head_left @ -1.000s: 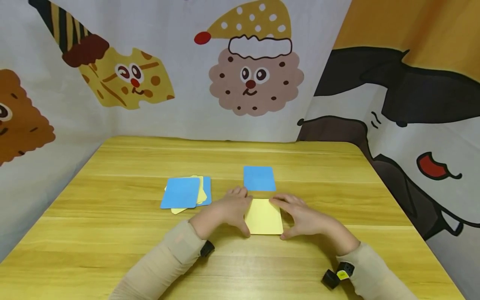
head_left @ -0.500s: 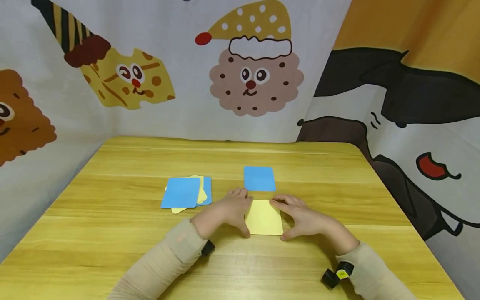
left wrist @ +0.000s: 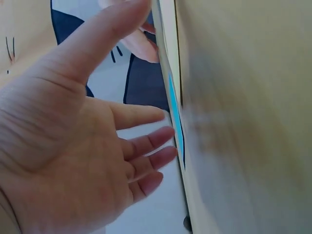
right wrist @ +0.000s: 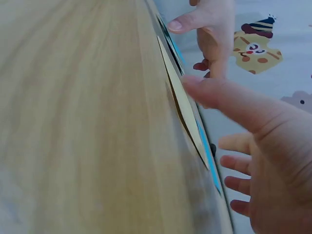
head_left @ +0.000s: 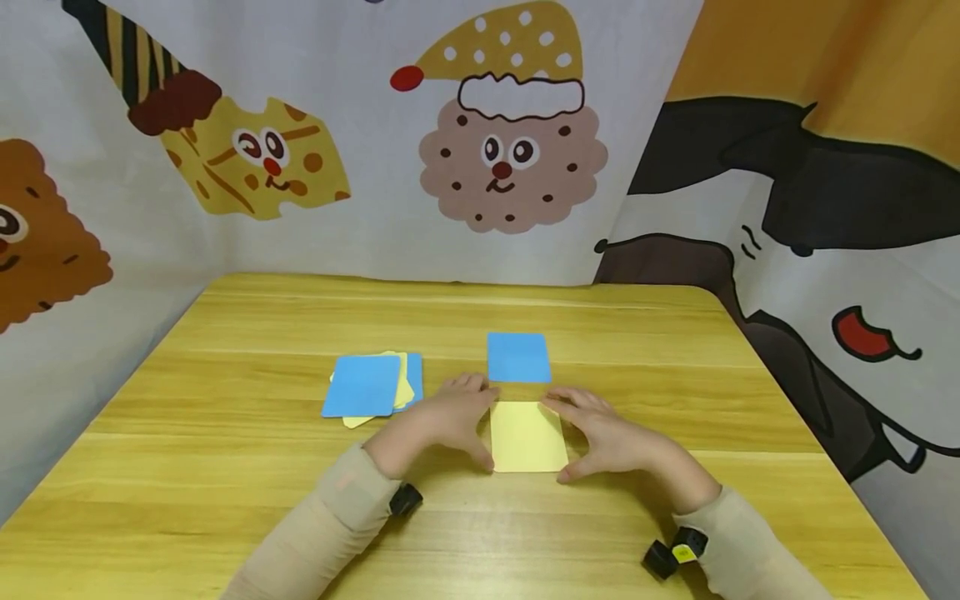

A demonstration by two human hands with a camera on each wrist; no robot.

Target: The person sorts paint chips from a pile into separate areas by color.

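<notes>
A yellow square card (head_left: 528,437) lies on the table between the two hands. My left hand (head_left: 452,419) stands beside its left edge, thumb and fingers spread, with thumb tip close to the near left corner. In the left wrist view that hand's fingers (left wrist: 146,144) are loosely extended and hold nothing. At the card's right edge is my right hand (head_left: 606,435), index finger by the far corner and thumb by the near one. The right wrist view shows its thumb (right wrist: 219,97) overlapping the card's edge. Just beyond the yellow card lies a blue square card (head_left: 519,357).
To the left, an untidy pile of blue and yellow cards (head_left: 360,386) lies on the wooden table (head_left: 480,542). A printed cloth (head_left: 360,242) hangs behind the table's far edge. Black wrist devices (head_left: 406,500) sit by the sleeves.
My left hand has shifted slightly left, off the yellow card's left edge, which now shows fully. The yellow card has slid slightly toward me. The right hand stays nearly where it was.
</notes>
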